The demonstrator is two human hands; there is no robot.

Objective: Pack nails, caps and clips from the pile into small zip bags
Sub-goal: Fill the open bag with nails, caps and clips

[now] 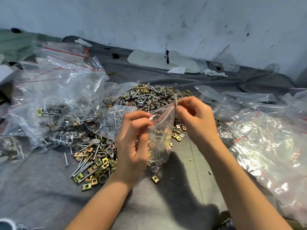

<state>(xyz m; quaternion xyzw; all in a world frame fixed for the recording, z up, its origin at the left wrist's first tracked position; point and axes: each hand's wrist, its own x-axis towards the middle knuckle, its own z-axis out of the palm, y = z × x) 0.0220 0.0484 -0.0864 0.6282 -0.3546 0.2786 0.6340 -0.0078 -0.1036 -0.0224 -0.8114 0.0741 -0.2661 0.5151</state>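
Filling zip bag point(161, 135): mouth open, I judge.
Left hand point(132, 141): pinches rim.
Right hand point(197, 120): pinches nail point(176, 99); next I drop, seal.

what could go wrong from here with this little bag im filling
1. The small zip bag hangs only from its mouth, pinched by the left hand and right hand; a slip could spill it onto the grey cloth.
2. What looks like a nail pinched in the right hand stands at the bag's rim and may miss the opening.
3. The packed nails might pierce the thin plastic.
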